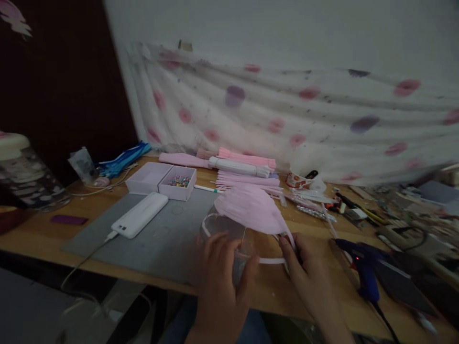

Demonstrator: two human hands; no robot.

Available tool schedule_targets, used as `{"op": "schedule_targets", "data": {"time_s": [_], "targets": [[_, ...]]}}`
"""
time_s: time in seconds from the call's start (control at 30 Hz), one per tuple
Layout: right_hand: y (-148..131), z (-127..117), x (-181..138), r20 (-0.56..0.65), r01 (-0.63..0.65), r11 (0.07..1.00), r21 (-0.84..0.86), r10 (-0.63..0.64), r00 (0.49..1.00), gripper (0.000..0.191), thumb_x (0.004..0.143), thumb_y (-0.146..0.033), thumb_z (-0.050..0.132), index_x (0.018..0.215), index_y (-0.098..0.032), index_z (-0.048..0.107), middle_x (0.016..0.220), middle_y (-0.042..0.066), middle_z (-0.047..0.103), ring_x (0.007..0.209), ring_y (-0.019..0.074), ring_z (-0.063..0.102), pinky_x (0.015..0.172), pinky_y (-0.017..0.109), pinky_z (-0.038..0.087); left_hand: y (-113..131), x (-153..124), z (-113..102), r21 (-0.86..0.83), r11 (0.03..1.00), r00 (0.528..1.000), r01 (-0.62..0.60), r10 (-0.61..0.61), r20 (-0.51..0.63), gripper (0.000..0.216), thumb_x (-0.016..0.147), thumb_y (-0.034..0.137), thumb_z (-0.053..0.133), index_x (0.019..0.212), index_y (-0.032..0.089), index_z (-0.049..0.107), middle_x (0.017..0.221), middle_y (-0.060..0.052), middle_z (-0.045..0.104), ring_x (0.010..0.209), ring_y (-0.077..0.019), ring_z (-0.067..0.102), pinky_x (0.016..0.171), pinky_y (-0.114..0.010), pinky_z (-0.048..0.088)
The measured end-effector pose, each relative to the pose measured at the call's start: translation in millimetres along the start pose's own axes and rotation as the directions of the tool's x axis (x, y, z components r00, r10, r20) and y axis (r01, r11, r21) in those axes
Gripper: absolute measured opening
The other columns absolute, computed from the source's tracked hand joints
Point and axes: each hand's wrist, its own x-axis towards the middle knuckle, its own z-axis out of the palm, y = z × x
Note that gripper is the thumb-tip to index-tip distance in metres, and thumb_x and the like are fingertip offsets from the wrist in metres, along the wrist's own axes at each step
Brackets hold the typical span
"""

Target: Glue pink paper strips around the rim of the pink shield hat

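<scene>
A pale pink petal-shaped piece (251, 209), apparently of fuzzy strips, is held up over the desk in front of me. A thin pale hoop (270, 261) runs below it and curves round to its left. My left hand (224, 277) is curled at the hoop's left and lower side, thumb by the band; it is a little blurred. At the right, my right hand (310, 270) pinches the narrow end of the pink piece where it meets the hoop. The fingers hide the exact join.
A white power bank (139, 216) lies on the grey mat (125, 255), near a box of small beads (179, 181). Bundles of pink and white strips (244, 167) lie behind. A blue glue gun (366, 272) stands at right, before scattered tools; a clear jar (28, 177) stands left.
</scene>
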Motion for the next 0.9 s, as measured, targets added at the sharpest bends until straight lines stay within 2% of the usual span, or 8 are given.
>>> {"op": "schedule_targets", "data": {"time_s": [0.13,0.27,0.37,0.43,0.53,0.63,0.8,0.9], "targets": [[-7.3,-5.9,-3.7,-0.043,0.045,0.998,-0.041,-0.047,0.998,0.039,0.095,-0.055,0.041,0.079,-0.024,0.056,0.065,0.004,0.065,0.056,0.0210,0.061,0.049,0.029,0.044,2.0,3.5,3.0,-0.039,0.999,0.999,0.038,-0.037,0.011,0.010,0.093,0.022,0.055,0.103,0.022,0.056,0.090,-0.004,0.066,0.085,-0.0224,0.058,0.081,-0.040,0.046],[-24.3,-19.9,-14.0,-0.145,0.127,0.982,-0.143,-0.148,0.978,0.026,0.100,-0.042,0.037,0.098,-0.025,0.056,0.076,0.005,0.071,0.063,0.0215,0.067,0.051,0.029,0.046,-1.2,6.7,0.7,-0.013,0.999,0.996,-0.034,0.035,0.079,0.008,0.092,0.020,0.054,0.100,0.021,0.057,0.086,-0.004,0.063,0.083,-0.0226,0.056,0.085,-0.041,0.044],[-37.4,-22.3,-19.8,-0.019,0.307,0.922,-0.236,-0.321,0.947,0.022,0.100,-0.033,0.039,0.095,-0.026,0.059,0.071,0.003,0.070,0.059,0.0210,0.066,0.050,0.029,0.043,-0.8,6.4,1.2,0.017,0.996,0.991,-0.089,0.086,0.099,0.008,0.091,0.018,0.053,0.098,0.020,0.057,0.084,-0.004,0.062,0.086,-0.0236,0.055,0.090,-0.044,0.042],[-41.6,-19.2,-21.3,0.058,0.388,0.872,-0.298,-0.389,0.919,0.025,0.100,-0.032,0.038,0.092,-0.025,0.062,0.069,0.004,0.069,0.057,0.0210,0.066,0.050,0.029,0.042,0.9,5.5,2.8,0.033,0.995,0.992,-0.092,0.089,0.093,0.008,0.092,0.018,0.052,0.098,0.020,0.057,0.085,-0.005,0.063,0.087,-0.0243,0.056,0.093,-0.047,0.040],[-39.6,-14.9,-21.7,0.091,0.405,0.828,-0.388,-0.403,0.911,0.033,0.102,-0.033,0.034,0.090,-0.023,0.064,0.074,0.006,0.072,0.058,0.0207,0.066,0.053,0.030,0.042,2.9,4.4,4.8,0.054,0.996,0.994,-0.073,0.069,0.079,0.007,0.093,0.018,0.052,0.096,0.020,0.058,0.083,-0.005,0.063,0.085,-0.0241,0.056,0.094,-0.047,0.040],[-33.0,-16.1,-21.4,0.107,0.413,0.812,-0.413,-0.407,0.907,0.032,0.101,-0.032,0.036,0.093,-0.022,0.066,0.078,0.007,0.073,0.064,0.0217,0.068,0.056,0.030,0.043,1.3,4.1,5.2,0.049,0.997,0.996,-0.066,0.063,0.057,0.009,0.093,0.015,0.050,0.096,0.021,0.056,0.080,-0.003,0.062,0.082,-0.0221,0.056,0.090,-0.043,0.042],[-22.8,-21.6,-20.2,0.112,0.395,0.849,-0.351,-0.380,0.918,0.035,0.102,-0.034,0.036,0.091,-0.020,0.066,0.078,0.007,0.072,0.067,0.0217,0.069,0.058,0.030,0.045,-7.2,4.6,3.9,0.030,1.000,1.000,-0.001,0.001,0.002,0.033,0.094,0.018,0.051,0.127,0.019,0.050,0.084,-0.003,0.062,0.076,-0.0188,0.059,0.088,-0.041,0.045],[-17.8,-20.9,-20.4,0.104,0.355,0.881,-0.313,-0.339,0.935,0.036,0.103,-0.035,0.035,0.094,-0.021,0.067,0.078,0.007,0.073,0.066,0.0214,0.068,0.056,0.030,0.044,-11.5,4.7,2.2,0.028,1.000,1.000,0.015,-0.015,-0.020,0.032,0.093,0.018,0.052,0.125,0.021,0.053,0.085,-0.003,0.062,0.078,-0.0184,0.061,0.085,-0.036,0.048]]}}
